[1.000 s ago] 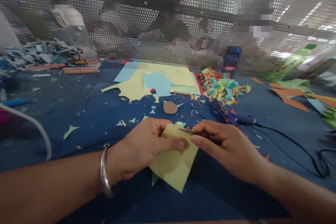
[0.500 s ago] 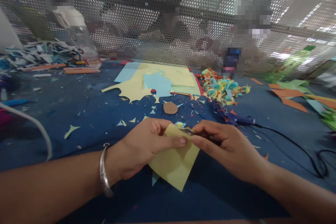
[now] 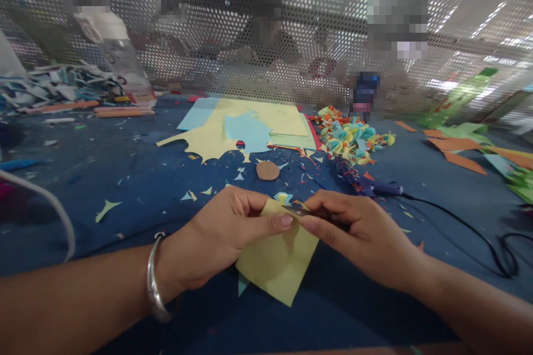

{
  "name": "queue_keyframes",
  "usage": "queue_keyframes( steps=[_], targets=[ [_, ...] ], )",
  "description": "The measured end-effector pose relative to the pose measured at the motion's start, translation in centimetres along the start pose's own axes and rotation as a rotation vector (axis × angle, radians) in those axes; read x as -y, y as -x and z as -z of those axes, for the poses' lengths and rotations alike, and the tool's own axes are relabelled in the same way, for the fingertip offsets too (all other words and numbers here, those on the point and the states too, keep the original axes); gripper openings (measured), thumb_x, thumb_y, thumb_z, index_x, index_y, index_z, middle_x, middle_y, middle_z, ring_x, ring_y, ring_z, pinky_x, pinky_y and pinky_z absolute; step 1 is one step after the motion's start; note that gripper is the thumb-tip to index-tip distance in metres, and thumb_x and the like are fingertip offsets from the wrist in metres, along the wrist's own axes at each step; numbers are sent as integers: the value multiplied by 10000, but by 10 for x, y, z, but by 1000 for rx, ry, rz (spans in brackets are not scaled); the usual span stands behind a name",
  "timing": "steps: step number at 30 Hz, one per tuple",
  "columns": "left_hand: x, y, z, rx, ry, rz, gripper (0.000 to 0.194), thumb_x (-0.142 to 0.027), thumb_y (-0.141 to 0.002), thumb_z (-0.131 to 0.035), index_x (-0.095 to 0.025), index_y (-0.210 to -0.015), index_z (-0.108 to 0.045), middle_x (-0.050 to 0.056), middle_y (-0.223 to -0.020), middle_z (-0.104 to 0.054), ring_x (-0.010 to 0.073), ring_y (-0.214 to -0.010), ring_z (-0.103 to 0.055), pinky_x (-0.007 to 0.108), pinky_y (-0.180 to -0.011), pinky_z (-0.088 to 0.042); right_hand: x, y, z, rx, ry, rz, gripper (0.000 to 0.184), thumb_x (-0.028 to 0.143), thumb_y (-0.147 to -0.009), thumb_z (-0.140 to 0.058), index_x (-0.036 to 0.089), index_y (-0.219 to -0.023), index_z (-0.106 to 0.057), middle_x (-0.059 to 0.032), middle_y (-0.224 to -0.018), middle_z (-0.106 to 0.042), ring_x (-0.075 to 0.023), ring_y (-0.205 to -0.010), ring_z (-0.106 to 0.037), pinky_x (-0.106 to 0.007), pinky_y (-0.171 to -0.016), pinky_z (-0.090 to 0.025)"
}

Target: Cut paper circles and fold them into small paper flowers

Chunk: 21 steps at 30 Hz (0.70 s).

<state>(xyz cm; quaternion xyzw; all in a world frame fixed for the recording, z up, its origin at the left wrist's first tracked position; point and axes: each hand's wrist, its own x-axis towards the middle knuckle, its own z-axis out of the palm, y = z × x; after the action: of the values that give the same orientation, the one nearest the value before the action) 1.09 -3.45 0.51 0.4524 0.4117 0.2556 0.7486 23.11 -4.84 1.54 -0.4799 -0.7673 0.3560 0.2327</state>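
Note:
My left hand, with a silver bangle at the wrist, pinches a yellow paper sheet between thumb and fingers. My right hand is closed around a pair of scissors, whose dark metal blades lie at the sheet's upper edge. Most of the handles are hidden by my fingers. The thumb of my right hand touches the sheet beside the blades. Just behind my hands sits a small blue and yellow paper piece. A pale blue scrap shows below the sheet.
Ahead lie a brown disc, cut yellow paper and a heap of folded paper pieces. To the right is a purple corded tool. A bottle stands at the back left. Perforated metal screening rises behind.
The view has shifted slightly, so the table things appear a little further left. The blades show less and sit closer along the yellow paper's edge. Both hands keep their hold.

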Motion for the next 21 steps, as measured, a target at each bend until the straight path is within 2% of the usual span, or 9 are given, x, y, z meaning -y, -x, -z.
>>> queue_keyframes(
  steps=[8, 16, 21],
  targets=[
    [0, 1, 0, -15, -107, -37, 269, -403, -726, -842, -145, -782, -785, 46, -726, -757, 115, -574, -593, 206, -545, -416, 0, 1, 0, 5, -2, 2, 311, 458, -990, -544, 196, -835, -608, 38, -684, -470, -107, -610, -397, -239, -541, -327],
    [0, 1, -3, 5, -30, 6, 295, -411, -704, -862, -140, -787, -781, 32, -733, -737, 108, -595, -604, 201, -562, -441, 0, 2, 0, 21, -21, -7, 322, 473, -993, -541, 195, -851, -616, 36, -703, -475, -107, -618, -396, -236, -544, -334],
    [-1, 1, -3, 19, -4, 13, 273, -408, -750, -837, -142, -786, -784, 32, -745, -746, 104, -603, -616, 195, -563, -454, 0, 3, 0, 17, -2, -1, 326, 468, -996, -536, 192, -853, -631, 23, -723, -511, -111, -638, -431, -233, -564, -356]
  ],
)
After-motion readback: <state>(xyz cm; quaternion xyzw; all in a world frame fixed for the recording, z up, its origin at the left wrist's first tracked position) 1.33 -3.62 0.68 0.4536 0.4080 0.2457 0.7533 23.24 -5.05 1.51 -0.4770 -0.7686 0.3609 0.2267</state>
